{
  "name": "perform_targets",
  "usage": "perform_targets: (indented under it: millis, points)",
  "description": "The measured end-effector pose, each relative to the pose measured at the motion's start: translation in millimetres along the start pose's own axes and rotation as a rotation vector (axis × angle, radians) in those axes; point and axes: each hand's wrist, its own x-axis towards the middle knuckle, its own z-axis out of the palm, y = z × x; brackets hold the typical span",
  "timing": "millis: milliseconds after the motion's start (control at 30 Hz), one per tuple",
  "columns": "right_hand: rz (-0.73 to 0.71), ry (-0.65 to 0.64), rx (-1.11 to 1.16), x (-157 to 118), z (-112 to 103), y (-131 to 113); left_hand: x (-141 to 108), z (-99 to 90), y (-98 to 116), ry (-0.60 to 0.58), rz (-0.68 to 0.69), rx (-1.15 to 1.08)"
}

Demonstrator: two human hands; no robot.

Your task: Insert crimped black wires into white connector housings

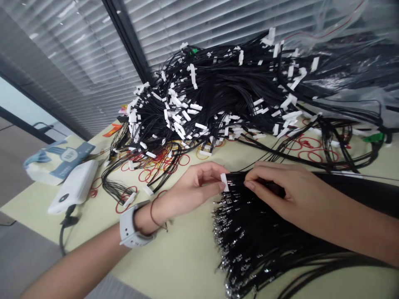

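Left hand [199,185]: fingers pinch a white connector [225,182] beside the silvery tips of black wires [268,232], above the desk [177,253] — likely light, rigid, best taken by its edges. Right hand [277,187]: fingers appear pinched on the wires — presumably flexible, springy, tips bendable; hold near ends.

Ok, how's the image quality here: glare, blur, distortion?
Head view: slightly soft overall, with strands merging in the black cable pile; head view: bright glints on the metal wire tips and glossy plastic; head view: slanting blinds suggest tilt.
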Motion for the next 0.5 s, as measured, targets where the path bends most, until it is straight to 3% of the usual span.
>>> perform_targets:
  millis: [500]
  points:
    - [-0.179,0.065,-0.072,0.0,-1.0,0.0,-1.2,-1.4,0.0,-0.023,-0.048,-0.036]
